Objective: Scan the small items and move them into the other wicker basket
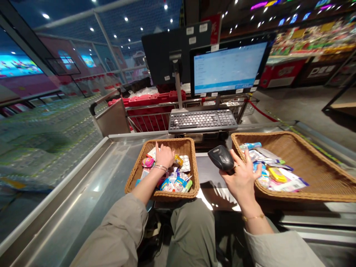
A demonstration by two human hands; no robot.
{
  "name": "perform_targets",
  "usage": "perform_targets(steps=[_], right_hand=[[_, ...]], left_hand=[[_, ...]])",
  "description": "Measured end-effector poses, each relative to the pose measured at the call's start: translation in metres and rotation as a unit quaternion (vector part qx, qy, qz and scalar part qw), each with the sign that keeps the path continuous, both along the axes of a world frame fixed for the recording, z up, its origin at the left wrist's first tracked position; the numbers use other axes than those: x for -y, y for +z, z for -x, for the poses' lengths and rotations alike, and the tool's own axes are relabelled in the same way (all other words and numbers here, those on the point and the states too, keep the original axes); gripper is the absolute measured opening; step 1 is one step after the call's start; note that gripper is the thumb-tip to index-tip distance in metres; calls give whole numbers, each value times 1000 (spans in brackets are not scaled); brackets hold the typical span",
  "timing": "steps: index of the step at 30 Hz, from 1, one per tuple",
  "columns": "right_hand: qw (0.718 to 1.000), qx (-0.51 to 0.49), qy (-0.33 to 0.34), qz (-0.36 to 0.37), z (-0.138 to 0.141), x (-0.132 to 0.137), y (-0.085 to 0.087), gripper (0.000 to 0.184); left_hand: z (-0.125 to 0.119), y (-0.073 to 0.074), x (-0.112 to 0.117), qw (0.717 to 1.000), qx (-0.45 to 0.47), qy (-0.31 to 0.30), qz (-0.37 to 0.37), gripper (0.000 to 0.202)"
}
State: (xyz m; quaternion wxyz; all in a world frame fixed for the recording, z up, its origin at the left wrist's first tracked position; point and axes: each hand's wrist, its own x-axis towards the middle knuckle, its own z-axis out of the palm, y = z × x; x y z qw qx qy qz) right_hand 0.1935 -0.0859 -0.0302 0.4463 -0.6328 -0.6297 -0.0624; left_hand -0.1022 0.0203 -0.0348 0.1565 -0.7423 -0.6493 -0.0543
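My left hand (164,157) is inside the left wicker basket (196,174), over a pile of small packaged goods. Its visible fingers are apart, reaching down among the goods; the fingertips are partly hidden, and I see nothing held. Beside it lie a pink round pack (148,162), an orange pack (178,160) and a white blister-like pack (184,163). Blue packs (174,184) are nearer me. My right hand (241,176) holds a black barcode scanner (221,158) between the baskets, its other fingers loosely spread near the right basket's rim.
The right wicker basket (319,159) contains several packs, including a yellow one (277,174). Behind the baskets stand a keyboard (203,120) and a lit monitor (229,68). A metal counter (111,163) extends left. A shopping cart (147,116) stands beyond the counter.
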Motion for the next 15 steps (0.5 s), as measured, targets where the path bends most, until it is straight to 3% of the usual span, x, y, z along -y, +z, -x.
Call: perform_targets(steps=[4, 8, 15], right_hand=[[1000, 0, 1, -3, -1, 0, -1, 21], [1000, 4, 0, -10, 0, 1, 0, 21], [1000, 7, -10, -4, -2, 0, 1, 20]], left_hand=[[2, -12, 8, 999, -41, 16, -1, 46], [5, -13, 11, 999, -44, 15, 13, 44], [20, -3, 6, 984, -60, -124, 108, 48]])
